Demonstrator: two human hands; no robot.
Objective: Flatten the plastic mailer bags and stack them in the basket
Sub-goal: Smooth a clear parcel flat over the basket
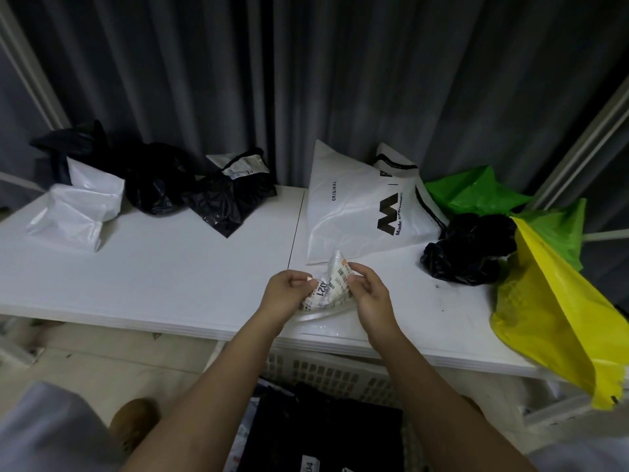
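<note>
My left hand (pixel 285 296) and my right hand (pixel 367 294) both pinch a small crumpled clear mailer bag (pixel 332 291) with a printed shipping label, held just above the white table (pixel 163 277) near its front edge. Below the table stands a white lattice basket (pixel 326 373) with flat black bags (pixel 326 427) lying in it. Crumpled black bags (pixel 190 189) and a white bag (pixel 80 209) lie at the back left. A large white printed bag (pixel 357 206) lies flat behind my hands.
A crumpled black bag (pixel 469 250), green bags (pixel 476 192) and a big yellow bag (pixel 551 311) crowd the table's right end, the yellow one hanging over the edge. Dark curtains hang behind the table. A brown shoe (pixel 134 424) is on the floor at the lower left.
</note>
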